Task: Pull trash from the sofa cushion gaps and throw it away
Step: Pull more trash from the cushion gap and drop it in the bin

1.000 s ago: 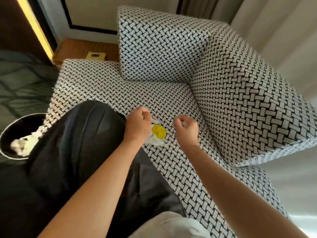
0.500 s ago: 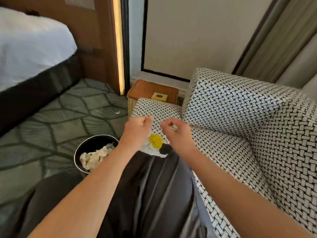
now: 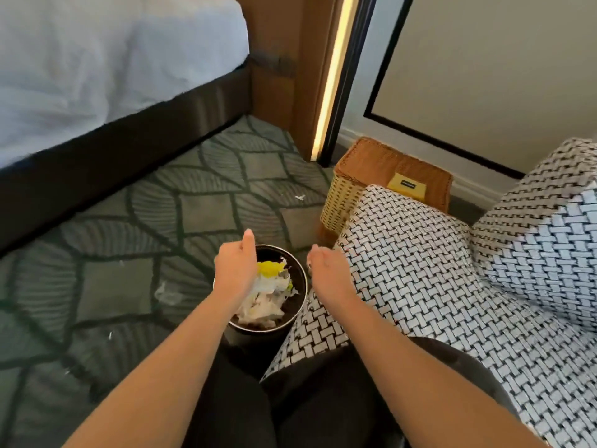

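The left hand (image 3: 234,268) hangs over the black waste bin (image 3: 303,294) with its thumb stuck straight out and its fingers turned down out of sight, so I cannot tell whether they touch anything. The clear wrapper with the yellow patch (image 3: 269,268) is inside the bin's mouth, just beside that hand, atop crumpled paper (image 3: 261,305). The right hand (image 3: 328,270) hovers at the bin's right rim, by the woven-pattern sofa (image 3: 420,270), fingers loosely curled with nothing visible in them.

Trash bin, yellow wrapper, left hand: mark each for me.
Trash bin (image 3: 298,273): head view, dark inner wall, right side.
Yellow wrapper (image 3: 269,268): head view, its yellow patch.
Left hand (image 3: 234,270): head view, back of the hand.
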Demonstrator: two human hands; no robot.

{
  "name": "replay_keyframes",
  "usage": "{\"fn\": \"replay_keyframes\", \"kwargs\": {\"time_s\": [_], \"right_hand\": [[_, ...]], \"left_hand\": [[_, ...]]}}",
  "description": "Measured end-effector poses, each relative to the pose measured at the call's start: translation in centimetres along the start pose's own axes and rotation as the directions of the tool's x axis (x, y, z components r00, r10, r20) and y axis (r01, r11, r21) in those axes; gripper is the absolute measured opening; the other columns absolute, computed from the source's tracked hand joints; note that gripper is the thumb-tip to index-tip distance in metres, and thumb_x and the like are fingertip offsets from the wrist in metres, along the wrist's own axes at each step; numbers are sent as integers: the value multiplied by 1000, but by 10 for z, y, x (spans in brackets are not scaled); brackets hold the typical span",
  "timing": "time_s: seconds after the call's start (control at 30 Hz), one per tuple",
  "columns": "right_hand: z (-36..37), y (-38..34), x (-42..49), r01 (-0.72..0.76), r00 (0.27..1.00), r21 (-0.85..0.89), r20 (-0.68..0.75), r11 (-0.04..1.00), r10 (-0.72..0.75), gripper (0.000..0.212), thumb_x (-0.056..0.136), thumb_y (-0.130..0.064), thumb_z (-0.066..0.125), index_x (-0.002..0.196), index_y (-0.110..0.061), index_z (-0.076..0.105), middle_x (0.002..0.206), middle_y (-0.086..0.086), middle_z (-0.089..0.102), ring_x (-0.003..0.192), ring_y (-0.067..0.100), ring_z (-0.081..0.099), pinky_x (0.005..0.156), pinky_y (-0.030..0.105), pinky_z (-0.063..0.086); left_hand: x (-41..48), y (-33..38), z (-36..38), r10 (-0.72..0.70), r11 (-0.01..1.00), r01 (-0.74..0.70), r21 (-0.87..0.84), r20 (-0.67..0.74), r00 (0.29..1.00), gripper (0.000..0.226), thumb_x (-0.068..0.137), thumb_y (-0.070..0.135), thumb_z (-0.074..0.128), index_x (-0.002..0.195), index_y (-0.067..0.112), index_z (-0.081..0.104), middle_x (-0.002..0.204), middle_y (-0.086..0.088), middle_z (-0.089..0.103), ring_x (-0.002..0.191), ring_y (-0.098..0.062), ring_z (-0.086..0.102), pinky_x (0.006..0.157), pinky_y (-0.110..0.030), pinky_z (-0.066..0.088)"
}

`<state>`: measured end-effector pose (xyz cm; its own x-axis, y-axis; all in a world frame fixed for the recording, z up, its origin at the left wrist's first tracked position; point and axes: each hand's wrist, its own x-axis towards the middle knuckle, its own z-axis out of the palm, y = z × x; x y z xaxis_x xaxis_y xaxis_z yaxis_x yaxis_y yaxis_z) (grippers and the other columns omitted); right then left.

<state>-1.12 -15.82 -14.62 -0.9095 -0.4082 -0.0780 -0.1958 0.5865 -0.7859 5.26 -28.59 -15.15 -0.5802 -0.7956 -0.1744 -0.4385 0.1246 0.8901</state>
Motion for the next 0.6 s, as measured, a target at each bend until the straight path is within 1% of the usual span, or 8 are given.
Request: {"fn": "replay_keyframes", "kwargs": {"time_s": [0.1,0.23,0.3,0.33,0.4,0.47,0.53,0.6], "right_hand": [[29,10,23,-34,997,-101,60,994,40,37,98,-18,29,68,-8,50,72,7,52,73,23,49,65,33,35],[65,22,53,-159,975,-85,143,984,169,32,95,-20,33,73,-9,54,78,6,54,79,24,48,65,29,29],[77,26,62,-237,953,-98,168,967,251,29,93,-16,37,78,-7,59,83,9,54,79,25,47,66,30,31],[82,29,67,-282,940,-106,169,954,297,28,92,-15,38,81,-3,62,85,12,55,77,25,46,67,30,33],[92,34,76,-367,913,-93,158,926,377,28,91,-13,41,90,3,64,92,16,60,72,24,46,71,34,40],[97,37,83,-458,877,-48,139,888,460,28,92,-14,42,99,3,64,92,14,59,70,20,46,75,34,43],[103,41,87,-556,828,64,127,828,546,28,91,-13,43,104,5,60,87,11,58,84,27,52,83,37,44],[109,42,87,-585,809,108,155,804,568,29,91,-13,43,106,5,59,89,11,58,93,31,53,88,39,44]], "left_hand": [[20,-20,7,-47,999,48,10,-36,998,55,98,32,34,47,11,30,49,-4,35,50,-18,34,63,-33,30],[55,-39,22,-127,989,129,66,-31,991,53,98,31,32,51,9,39,61,-9,49,61,-20,44,69,-32,33],[66,-50,29,-149,980,146,131,12,989,48,97,28,33,62,2,53,79,-19,61,78,-30,53,74,-35,37],[71,-56,33,-158,972,150,182,34,987,44,96,25,34,75,-3,59,91,-23,63,88,-35,55,78,-36,39],[81,-66,41,-185,947,154,280,86,979,36,94,19,36,94,-7,61,104,-24,62,99,-38,54,82,-36,40],[88,-71,46,-197,935,145,323,132,971,32,94,16,36,98,-6,60,107,-23,61,96,-35,53,79,-33,38],[96,-78,50,-229,925,164,342,160,960,34,94,17,36,100,-7,59,108,-24,60,91,-32,50,76,-32,35],[104,-87,52,-309,908,229,351,191,932,39,95,20,35,107,-9,57,112,-25,59,98,-34,52,80,-33,36]]}}
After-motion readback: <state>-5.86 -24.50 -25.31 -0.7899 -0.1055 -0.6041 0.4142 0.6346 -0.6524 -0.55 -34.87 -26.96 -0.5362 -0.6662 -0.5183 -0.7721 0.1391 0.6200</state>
